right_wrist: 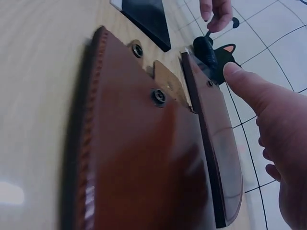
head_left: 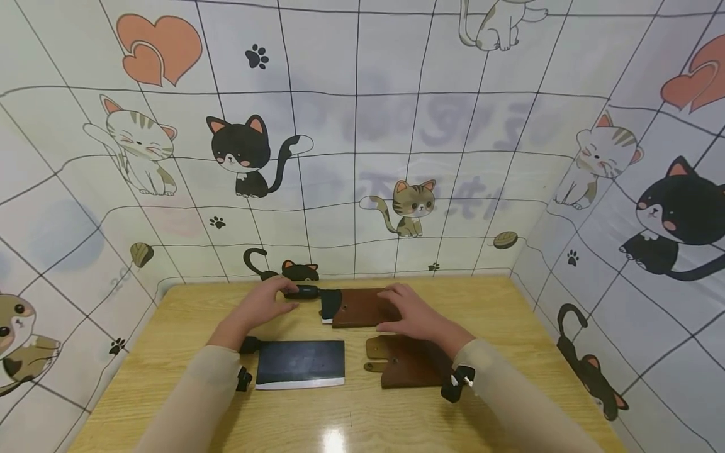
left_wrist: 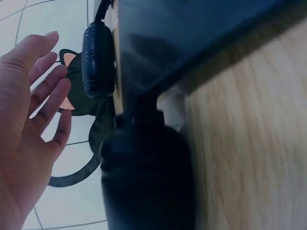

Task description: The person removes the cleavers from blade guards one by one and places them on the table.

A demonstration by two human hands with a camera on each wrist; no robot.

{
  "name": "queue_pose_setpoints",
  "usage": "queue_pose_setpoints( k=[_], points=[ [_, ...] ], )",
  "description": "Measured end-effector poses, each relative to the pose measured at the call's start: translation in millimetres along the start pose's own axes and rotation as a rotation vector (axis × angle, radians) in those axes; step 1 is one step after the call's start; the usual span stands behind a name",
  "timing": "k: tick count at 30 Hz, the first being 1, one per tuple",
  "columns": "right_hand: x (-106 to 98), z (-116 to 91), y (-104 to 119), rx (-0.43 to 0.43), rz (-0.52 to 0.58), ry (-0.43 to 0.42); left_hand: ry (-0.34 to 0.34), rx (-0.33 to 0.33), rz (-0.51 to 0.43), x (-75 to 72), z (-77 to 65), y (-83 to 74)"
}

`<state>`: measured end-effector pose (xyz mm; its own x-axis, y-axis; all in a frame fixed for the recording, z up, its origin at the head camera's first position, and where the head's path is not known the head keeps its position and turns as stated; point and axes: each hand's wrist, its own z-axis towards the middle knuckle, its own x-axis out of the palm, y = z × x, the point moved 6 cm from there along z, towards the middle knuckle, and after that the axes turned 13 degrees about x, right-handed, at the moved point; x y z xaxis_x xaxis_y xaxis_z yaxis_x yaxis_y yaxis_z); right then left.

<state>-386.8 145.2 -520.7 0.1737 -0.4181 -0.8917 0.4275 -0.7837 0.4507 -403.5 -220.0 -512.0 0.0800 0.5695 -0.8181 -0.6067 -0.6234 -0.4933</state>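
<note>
At the back of the table lies a cleaver in a brown leather sheath (head_left: pixel 362 308), its black handle (head_left: pixel 306 292) pointing left. My left hand (head_left: pixel 263 308) is at the handle's left end; the left wrist view shows the fingers loosely bent with a gap to the handle (left_wrist: pixel 98 62). My right hand (head_left: pixel 416 318) hovers at the sheath's right end, thumb and fingers spread apart. Nearer me on the left, a bare cleaver (head_left: pixel 300 363) lies flat, its handle partly hidden by my left wrist. A second brown sheath (head_left: pixel 410 371) with snap straps lies under my right forearm, partly covered.
The wooden table (head_left: pixel 362 415) meets a tiled-pattern wall covering (head_left: pixel 340 126) with cartoon cats right behind the sheathed cleaver. Similar covering rises along the left and right table edges. Black wrist cameras (head_left: pixel 243 379) are strapped on both sleeves.
</note>
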Motion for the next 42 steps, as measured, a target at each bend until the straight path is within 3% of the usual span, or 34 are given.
queue_pose_setpoints(
  k=[8, 15, 28, 36, 42],
  points=[
    [9.9, 33.5, 9.6, 0.044, -0.073, 0.039, -0.012, 0.047, 0.059, 11.0, 24.0, 1.9],
    [22.0, 51.1, 24.5, 0.027, -0.096, 0.063, -0.022, 0.049, 0.039, 24.7, 36.7, 8.3],
    [39.9, 66.2, 30.0, 0.015, -0.123, 0.076, 0.015, 0.006, -0.058, 36.2, 46.6, 12.5],
    [51.0, 73.3, 32.2, 0.023, -0.176, 0.101, 0.027, 0.052, -0.082, 42.7, 50.5, 16.0],
    [58.6, 76.5, 29.0, 0.038, -0.222, 0.081, 0.052, -0.016, -0.093, 48.5, 49.0, 21.9]
  ],
)
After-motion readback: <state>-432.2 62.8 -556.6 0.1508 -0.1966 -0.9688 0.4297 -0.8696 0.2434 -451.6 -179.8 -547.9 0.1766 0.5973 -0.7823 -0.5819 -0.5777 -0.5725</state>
